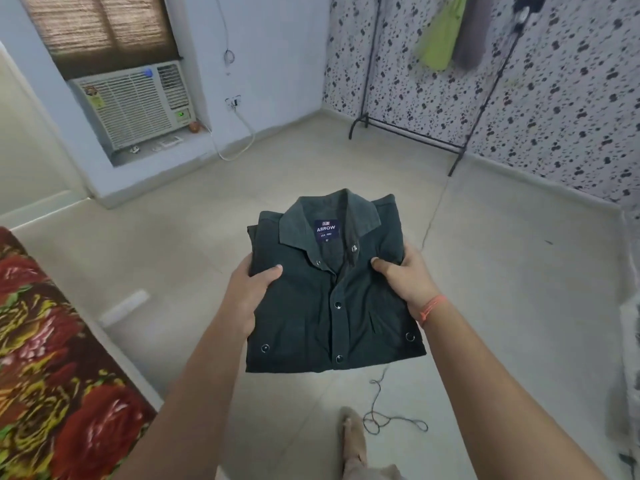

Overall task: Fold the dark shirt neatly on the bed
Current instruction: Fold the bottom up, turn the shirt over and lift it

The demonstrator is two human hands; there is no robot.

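1. Head view: I hold the dark shirt (332,289) folded into a neat rectangle in the air over the tiled floor (502,271), collar away from me.
2. My left hand (247,296) clasps its left edge, thumb on top; my right hand (407,275) clasps the right edge likewise.
3. The bed (52,358), with its floral cover, lies to my left, apart from the shirt.
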